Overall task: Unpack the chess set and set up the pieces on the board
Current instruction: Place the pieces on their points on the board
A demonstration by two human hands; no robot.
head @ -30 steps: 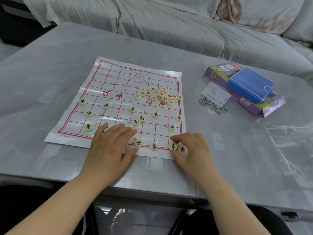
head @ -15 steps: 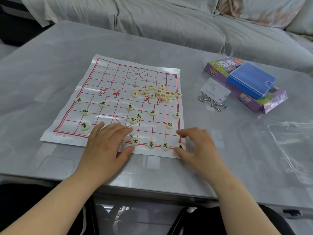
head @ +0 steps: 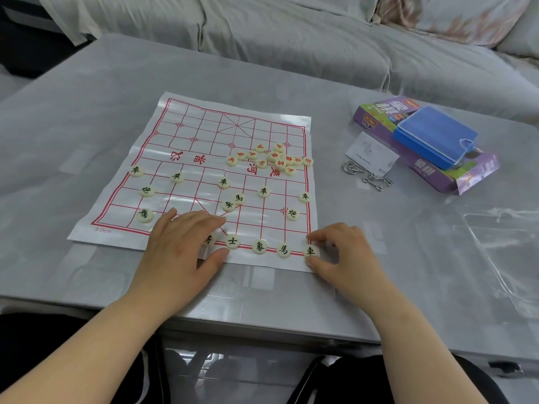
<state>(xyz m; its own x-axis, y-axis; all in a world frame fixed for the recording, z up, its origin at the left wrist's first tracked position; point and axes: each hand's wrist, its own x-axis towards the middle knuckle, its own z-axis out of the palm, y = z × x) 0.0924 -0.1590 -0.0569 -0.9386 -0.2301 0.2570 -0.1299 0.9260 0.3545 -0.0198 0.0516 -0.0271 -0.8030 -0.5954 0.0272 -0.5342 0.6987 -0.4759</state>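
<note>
A white paper board (head: 204,135) with a red grid lies on the grey table. Cream discs with black characters sit on its near half, several along the near edge. A pile of red-lettered discs (head: 275,158) sits by the right side at the river line. My left hand (head: 180,246) lies flat on the near edge, fingers together, partly covering a disc (head: 208,239). My right hand (head: 344,252) pinches the black chariot disc (head: 309,251) at the near right corner between thumb and forefinger. Two black discs (head: 233,202) lie loose mid-board.
A blue plastic case (head: 434,135) rests on a purple carton (head: 455,176) at the right. A white card (head: 372,154) and metal ring puzzles (head: 366,174) lie beside them. A clear plastic sheet (head: 501,252) lies far right. A grey-covered sofa (head: 291,39) runs behind the table.
My right hand slid the chariot disc right to the board's near corner, leaving the horse disc in the row. The left hand stayed flat on the near edge. The view shifted slightly.
</note>
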